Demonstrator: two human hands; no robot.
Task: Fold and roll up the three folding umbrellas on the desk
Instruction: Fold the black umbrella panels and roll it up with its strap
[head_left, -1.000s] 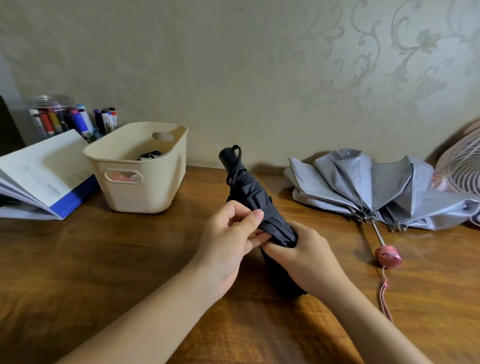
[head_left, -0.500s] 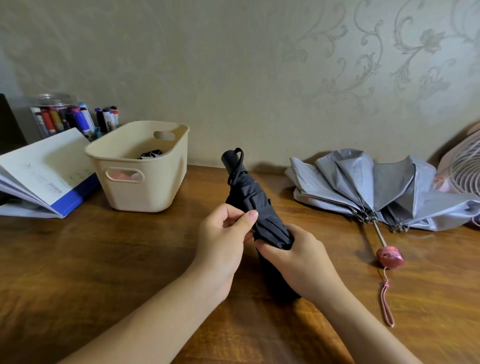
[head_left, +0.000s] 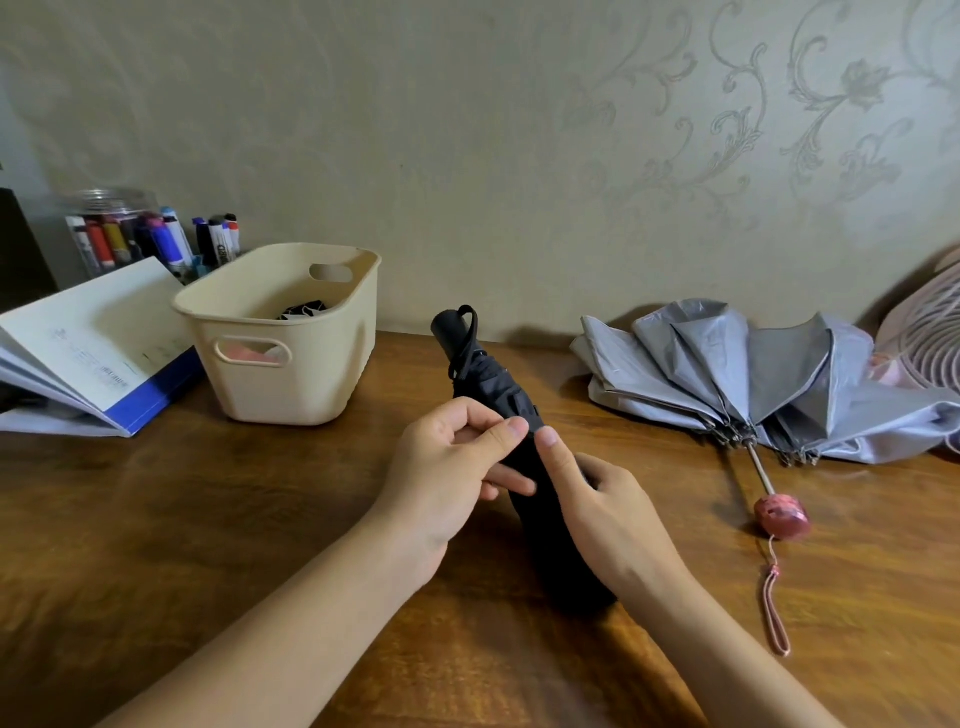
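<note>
Wooden desk (head_left: 182, 545) below patterned wallpaper (head_left: 519, 156), left hand (head_left: 441, 467) and right hand (head_left: 613, 519) pinching rolled black umbrella (head_left: 488, 379), grey umbrella (head_left: 727, 374) behind

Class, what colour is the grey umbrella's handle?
The handle is pink, clearest in the head view.

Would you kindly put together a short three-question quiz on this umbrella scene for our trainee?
1. True or false: the grey umbrella is already rolled up.
2. What do the left hand and right hand hold? A black umbrella; B cream basket; C open book.
3. Fill in: the grey umbrella's handle is coloured ____.
Key: 1 false; 2 A; 3 pink.
</note>
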